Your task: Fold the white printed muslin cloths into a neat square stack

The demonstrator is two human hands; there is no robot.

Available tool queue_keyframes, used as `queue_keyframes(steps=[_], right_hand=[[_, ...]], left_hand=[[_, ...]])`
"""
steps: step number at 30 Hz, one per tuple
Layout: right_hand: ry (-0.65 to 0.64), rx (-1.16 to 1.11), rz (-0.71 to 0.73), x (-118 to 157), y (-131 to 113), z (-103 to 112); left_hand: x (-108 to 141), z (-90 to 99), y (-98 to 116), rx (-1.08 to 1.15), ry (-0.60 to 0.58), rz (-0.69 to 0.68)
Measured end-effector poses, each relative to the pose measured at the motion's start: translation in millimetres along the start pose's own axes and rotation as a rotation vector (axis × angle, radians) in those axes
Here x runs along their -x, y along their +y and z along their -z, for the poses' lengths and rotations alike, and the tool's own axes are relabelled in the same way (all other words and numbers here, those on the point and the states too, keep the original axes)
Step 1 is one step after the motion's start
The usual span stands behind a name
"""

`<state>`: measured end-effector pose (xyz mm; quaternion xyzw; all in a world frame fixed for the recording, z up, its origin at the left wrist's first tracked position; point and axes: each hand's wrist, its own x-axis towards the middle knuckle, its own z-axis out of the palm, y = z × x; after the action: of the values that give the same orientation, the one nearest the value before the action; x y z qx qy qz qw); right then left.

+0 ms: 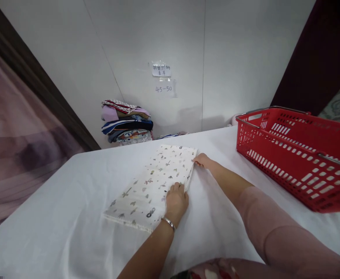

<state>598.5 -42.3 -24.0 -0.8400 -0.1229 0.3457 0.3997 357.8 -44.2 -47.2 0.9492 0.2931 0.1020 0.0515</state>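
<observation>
A folded white cloth (155, 174) printed with small grey, green and brown motifs lies flat and slanted on the white-covered table. Its near end shows stacked layers. At the cloth's far right corner, my right hand (203, 159) pinches the edge between thumb and fingers. Lower along the same right side rests my left hand (177, 201), a silver bracelet on its wrist. Its fingers are bent over the cloth's edge, closed on the fabric, and the thumb is mostly hidden.
A red plastic basket (280, 155) with metal handles stands on the table (85, 186) at the right. Beyond the far edge, a pile of folded clothes (127, 122) sits against the wall. Handwritten labels (161, 70) are taped above. A sheer pink curtain (21, 147) hangs at left.
</observation>
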Motion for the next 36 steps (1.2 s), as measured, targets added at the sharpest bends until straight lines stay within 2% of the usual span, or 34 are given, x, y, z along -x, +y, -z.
queue_keyframes(steps=[5,18,28,36], right_hand=[[0.007,0.023,0.016,-6,1,-8],[-0.09,0.062,-0.022,-6,7,-10],[-0.048,0.014,-0.006,2,3,-12],[-0.031,-0.081,0.092,8,6,-13]], left_hand=[[1,-0.6,0,-0.004,0.022,-0.007],[1,-1.7,-2,-0.012,0.046,-0.055],[1,1.1,-1,-0.012,0.024,-0.059],[1,-0.3,-2,-0.017,0.022,-0.06]])
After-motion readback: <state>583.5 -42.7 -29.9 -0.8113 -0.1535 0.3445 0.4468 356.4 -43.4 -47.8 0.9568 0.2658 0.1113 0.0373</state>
